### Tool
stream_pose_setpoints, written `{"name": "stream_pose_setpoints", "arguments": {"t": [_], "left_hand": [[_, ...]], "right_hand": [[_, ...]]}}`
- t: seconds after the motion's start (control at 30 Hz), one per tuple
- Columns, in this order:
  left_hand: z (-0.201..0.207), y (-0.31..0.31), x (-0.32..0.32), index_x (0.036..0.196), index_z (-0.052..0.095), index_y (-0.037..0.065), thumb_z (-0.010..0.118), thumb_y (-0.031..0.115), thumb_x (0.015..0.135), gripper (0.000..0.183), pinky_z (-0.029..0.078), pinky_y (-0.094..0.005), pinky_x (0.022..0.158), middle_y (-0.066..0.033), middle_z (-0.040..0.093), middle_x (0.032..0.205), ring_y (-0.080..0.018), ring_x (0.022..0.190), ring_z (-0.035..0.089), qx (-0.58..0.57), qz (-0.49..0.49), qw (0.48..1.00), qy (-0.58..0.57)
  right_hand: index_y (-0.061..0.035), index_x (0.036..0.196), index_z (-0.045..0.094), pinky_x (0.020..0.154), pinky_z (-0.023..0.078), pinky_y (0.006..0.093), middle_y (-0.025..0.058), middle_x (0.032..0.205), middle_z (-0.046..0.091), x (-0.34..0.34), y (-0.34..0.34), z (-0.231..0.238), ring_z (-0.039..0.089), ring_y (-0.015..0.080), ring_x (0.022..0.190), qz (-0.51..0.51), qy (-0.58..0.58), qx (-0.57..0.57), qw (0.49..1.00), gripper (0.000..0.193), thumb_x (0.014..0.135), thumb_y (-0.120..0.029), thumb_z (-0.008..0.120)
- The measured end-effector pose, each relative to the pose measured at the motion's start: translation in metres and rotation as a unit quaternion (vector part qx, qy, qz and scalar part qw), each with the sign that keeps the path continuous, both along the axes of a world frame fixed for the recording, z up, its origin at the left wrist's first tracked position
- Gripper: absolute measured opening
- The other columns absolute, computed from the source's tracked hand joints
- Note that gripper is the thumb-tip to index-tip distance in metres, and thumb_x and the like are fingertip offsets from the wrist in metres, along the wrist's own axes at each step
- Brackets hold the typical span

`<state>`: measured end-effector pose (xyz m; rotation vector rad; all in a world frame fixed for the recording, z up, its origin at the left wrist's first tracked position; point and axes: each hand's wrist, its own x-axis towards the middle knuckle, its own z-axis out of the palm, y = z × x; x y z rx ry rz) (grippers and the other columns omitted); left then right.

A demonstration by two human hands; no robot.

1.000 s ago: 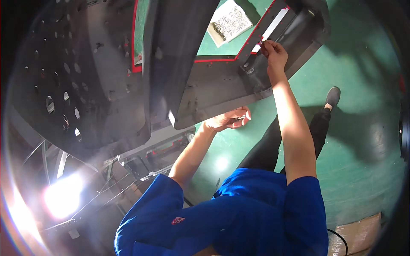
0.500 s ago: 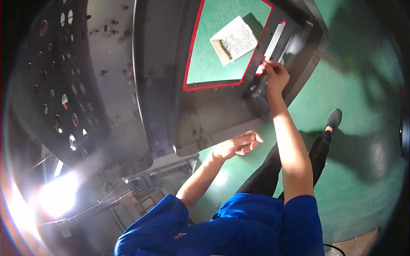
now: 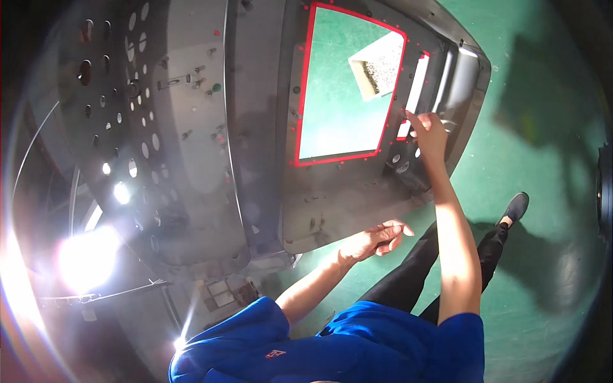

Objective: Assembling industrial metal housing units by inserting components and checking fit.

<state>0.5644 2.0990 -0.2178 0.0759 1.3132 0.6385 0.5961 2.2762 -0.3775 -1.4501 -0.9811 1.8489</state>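
Observation:
A large dark grey metal panel (image 3: 258, 127) stands in front of me. It has a wide four-sided opening edged in red (image 3: 298, 115) and a narrow slot edged in red (image 3: 418, 80) to the right of it. My right hand (image 3: 431, 135) is at the lower part of the slot, finger and thumb bent together at its edge. Whatever they pinch is too small to make out. My left hand (image 3: 377, 241) hangs just below the panel's lower edge, apart from it, its fingers loosely curled. I cannot see what lies inside them.
Through the wide opening a white box (image 3: 361, 76) of small metal pieces shows on the green floor (image 3: 543, 159). Studs and holes cover the panel's left part. A bright lamp (image 3: 89, 258) glares at lower left. My shoe (image 3: 516, 207) is at the right.
The view has shifted, so the panel sits lower and farther right. My right hand stays near the slot's lower part, its index finger now reaching toward the left edge. My left hand remains curled.

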Motion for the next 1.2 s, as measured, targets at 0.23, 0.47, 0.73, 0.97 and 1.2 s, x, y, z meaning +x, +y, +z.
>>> {"name": "stream_pose_setpoints", "arguments": {"t": [0.23, 0.47, 0.73, 0.97, 1.2], "left_hand": [[-0.006, 0.005, -0.011, 0.117, 0.054, 0.005, 0.042, 0.028, 0.097, 0.033, 0.027, -0.0185, 0.047, 0.0031, 0.044, 0.065, -0.0042, 0.055, 0.035, 0.048, -0.014, 0.999, 0.015], [-0.003, 0.021, -0.006, 0.133, 0.04, 0.002, 0.042, 0.023, 0.097, 0.042, 0.027, -0.0163, 0.047, 0.0036, 0.045, 0.078, -0.0024, 0.062, 0.035, 0.025, -0.101, 0.995, 0.0], [0.01, 0.056, 0.001, 0.125, 0.047, 0.003, 0.037, 0.034, 0.098, 0.043, 0.025, -0.0183, 0.046, 0.0048, 0.038, 0.066, -0.0032, 0.056, 0.031, 0.025, -0.138, 0.99, -0.03], [-0.005, 0.056, -0.007, 0.135, 0.035, 0.001, 0.044, 0.037, 0.095, 0.054, 0.027, -0.0188, 0.052, 0.0054, 0.037, 0.071, -0.0036, 0.061, 0.032, 0.072, -0.116, 0.977, -0.162], [-0.014, 0.044, -0.009, 0.14, 0.026, 0.002, 0.045, 0.032, 0.096, 0.057, 0.031, -0.0201, 0.053, 0.0039, 0.036, 0.068, -0.0058, 0.06, 0.032, 0.045, -0.078, 0.979, -0.184]], "right_hand": [[-0.0006, 0.076, 0.058, 0.055, 0.045, 0.0238, 0.0052, 0.067, 0.058, 0.1, -0.075, 0.112, 0.055, 0.0104, 0.059, 0.194, 0.094, 0.043, 0.976, 0.014, 0.073, -0.006, 0.071], [-0.0025, 0.085, 0.062, 0.055, 0.049, 0.0254, 0.0075, 0.079, 0.06, 0.119, -0.103, 0.105, 0.06, 0.0142, 0.063, 0.206, 0.141, 0.023, 0.968, 0.018, 0.07, 0.001, 0.071], [0.004, 0.073, 0.057, 0.056, 0.047, 0.0257, 0.0088, 0.069, 0.058, 0.131, -0.055, 0.11, 0.06, 0.014, 0.063, 0.28, 0.173, -0.067, 0.942, 0.012, 0.072, 0.001, 0.068], [0.0011, 0.069, 0.056, 0.054, 0.045, 0.0242, 0.0056, 0.062, 0.056, 0.13, -0.032, 0.107, 0.057, 0.0108, 0.057, 0.377, 0.157, -0.099, 0.908, 0.014, 0.069, 0.001, 0.07], [0.0028, 0.082, 0.061, 0.064, 0.044, 0.0235, 0.0025, 0.076, 0.058, 0.119, 0.038, 0.117, 0.054, 0.0092, 0.068, 0.232, 0.22, -0.146, 0.936, 0.01, 0.076, -0.005, 0.064]]}}
